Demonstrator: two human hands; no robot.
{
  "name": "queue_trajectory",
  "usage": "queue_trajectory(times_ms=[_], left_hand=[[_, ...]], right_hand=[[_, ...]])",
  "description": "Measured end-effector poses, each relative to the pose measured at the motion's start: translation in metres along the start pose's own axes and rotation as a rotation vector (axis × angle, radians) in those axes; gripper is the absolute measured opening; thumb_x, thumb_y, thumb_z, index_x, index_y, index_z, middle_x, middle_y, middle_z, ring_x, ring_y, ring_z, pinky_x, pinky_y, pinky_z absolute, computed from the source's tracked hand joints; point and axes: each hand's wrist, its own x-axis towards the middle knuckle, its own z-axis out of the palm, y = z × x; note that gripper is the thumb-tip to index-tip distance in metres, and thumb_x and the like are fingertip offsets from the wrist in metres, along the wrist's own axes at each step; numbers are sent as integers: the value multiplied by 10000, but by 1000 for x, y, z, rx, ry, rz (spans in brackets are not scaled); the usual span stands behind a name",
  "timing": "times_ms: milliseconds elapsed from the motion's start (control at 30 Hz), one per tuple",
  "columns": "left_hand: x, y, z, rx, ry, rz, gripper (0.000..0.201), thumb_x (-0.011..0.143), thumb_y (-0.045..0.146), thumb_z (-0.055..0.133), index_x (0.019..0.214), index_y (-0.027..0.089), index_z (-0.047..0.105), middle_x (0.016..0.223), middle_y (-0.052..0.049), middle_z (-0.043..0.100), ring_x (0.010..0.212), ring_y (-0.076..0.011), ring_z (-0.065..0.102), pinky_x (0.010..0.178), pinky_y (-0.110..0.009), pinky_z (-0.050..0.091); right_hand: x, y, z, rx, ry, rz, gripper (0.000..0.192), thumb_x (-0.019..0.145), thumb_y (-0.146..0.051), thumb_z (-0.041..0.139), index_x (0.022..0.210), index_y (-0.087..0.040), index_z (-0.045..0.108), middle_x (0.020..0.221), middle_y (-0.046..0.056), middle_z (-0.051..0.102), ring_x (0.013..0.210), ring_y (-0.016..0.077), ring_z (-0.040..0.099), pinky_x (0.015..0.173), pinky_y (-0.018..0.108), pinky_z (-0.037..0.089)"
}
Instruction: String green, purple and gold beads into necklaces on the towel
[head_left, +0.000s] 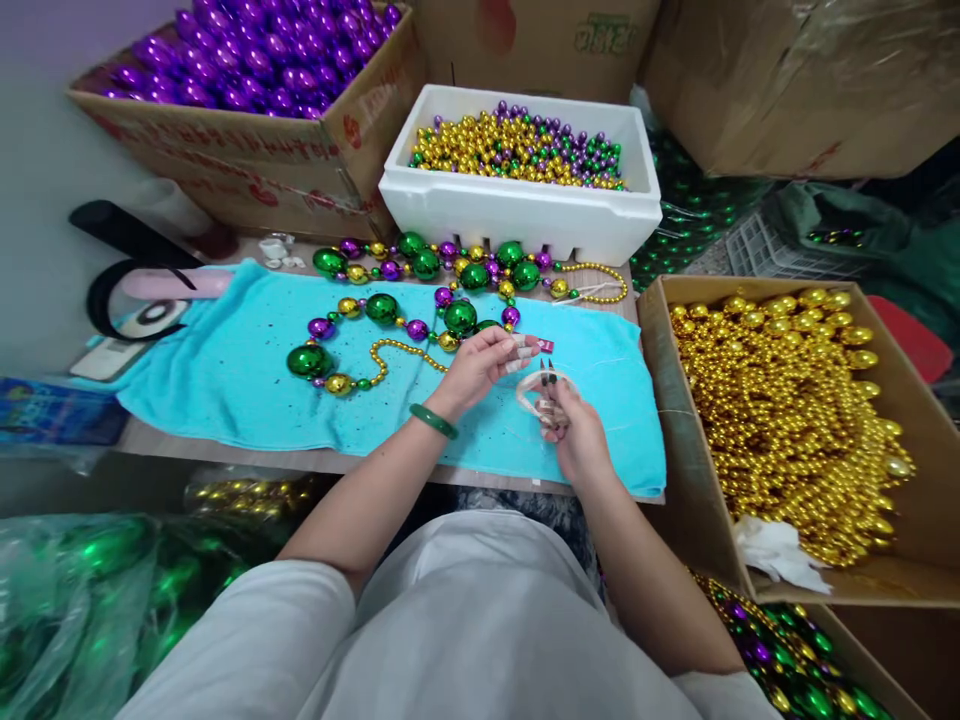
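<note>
My left hand (pixel 486 362), with white tape on its fingers, is closed in a pinch at a small dark-pink tag (pixel 546 346). My right hand (pixel 577 430) is closed around small thread snips (pixel 547 372), whose two dark tips point away from me. A loop of whitish cord (pixel 528 396) lies at the right fingers; whether they grip it too is unclear. Beside and partly behind my left hand, a bead necklace (pixel 381 309) of green, purple and gold balls rests on the blue towel (pixel 247 400). Another similar strand (pixel 474 276) lies along the towel's far edge.
A white foam box (pixel 517 205) of mixed small beads stands at the back. Cartons hold purple beads (pixel 277 60) at back left and gold bead strands (pixel 780 420) at right. A black tape-like ring (pixel 101 300) lies at left, near a blue packet (pixel 60 410).
</note>
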Motion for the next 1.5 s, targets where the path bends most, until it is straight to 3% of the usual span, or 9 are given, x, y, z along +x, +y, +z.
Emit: queue_trajectory(times_ms=[233, 433, 633, 933, 1067, 1200, 1333, 1433, 1500], left_hand=[[-7, -2, 6, 42, -35, 55, 309, 713, 371, 783, 764, 162, 561, 1076, -79, 719, 1020, -204, 681, 876, -336, 529], [-12, -7, 2, 186, -7, 50, 366, 696, 452, 770, 745, 160, 554, 1001, -67, 712, 831, -164, 668, 774, -306, 522], [-13, -12, -4, 356, -27, 175, 258, 772, 386, 720, 734, 158, 606, 861, -52, 693, 989, -205, 647, 900, -327, 474], [-8, -19, -6, 478, -8, 296, 229, 783, 368, 691, 699, 169, 616, 834, -48, 699, 918, -206, 660, 866, -340, 489], [-7, -20, -11, 378, 49, 233, 242, 761, 376, 722, 720, 160, 620, 899, -63, 716, 953, -206, 665, 882, -345, 489], [-5, -19, -18, 221, 103, 136, 278, 731, 389, 760, 741, 151, 616, 950, -71, 724, 923, -186, 680, 872, -340, 496], [-3, -15, -20, 107, 135, 61, 317, 677, 381, 809, 737, 150, 602, 933, -63, 728, 904, -177, 696, 885, -342, 501], [-4, -9, -19, 90, 141, 28, 325, 646, 369, 830, 741, 147, 613, 915, -62, 733, 894, -176, 701, 870, -331, 511], [-5, -3, -17, 109, 132, 2, 332, 635, 371, 837, 748, 144, 623, 898, -63, 735, 868, -172, 704, 836, -315, 522]], right_hand=[[5, -5, 16, 242, -62, 135, 372, 676, -514, 718, 844, -217, 569, 691, -27, 606, 453, 64, 417, 346, 163, 222], [10, 2, 16, 241, -73, 128, 345, 670, -460, 747, 833, -204, 585, 638, -40, 581, 426, 50, 402, 341, 155, 203], [12, 7, 10, 281, -85, 112, 338, 607, -418, 797, 773, -175, 630, 570, -55, 508, 414, 34, 351, 335, 145, 187], [13, 9, 6, 204, -48, 64, 300, 625, -413, 760, 768, -162, 676, 581, -27, 526, 428, 48, 345, 358, 180, 157], [8, 9, -13, -71, 18, -48, 380, 672, -505, 685, 842, -166, 716, 639, 2, 568, 488, 88, 416, 409, 210, 245], [5, 16, -62, -767, 241, -396, 393, 746, -450, 592, 982, -171, 736, 889, 92, 672, 794, 217, 587, 696, 332, 459], [0, 23, -109, -1386, 330, -447, 416, 795, -285, 509, 1127, -130, 706, 978, 161, 658, 926, 305, 569, 814, 450, 453], [-5, 18, -114, -1552, 295, -518, 527, 735, -157, 511, 1244, -130, 644, 1163, 194, 621, 1061, 359, 531, 861, 532, 440], [-3, 10, -103, -1488, 253, -676, 525, 736, -119, 495, 1240, -156, 639, 1244, 176, 598, 1132, 352, 513, 907, 545, 434]])
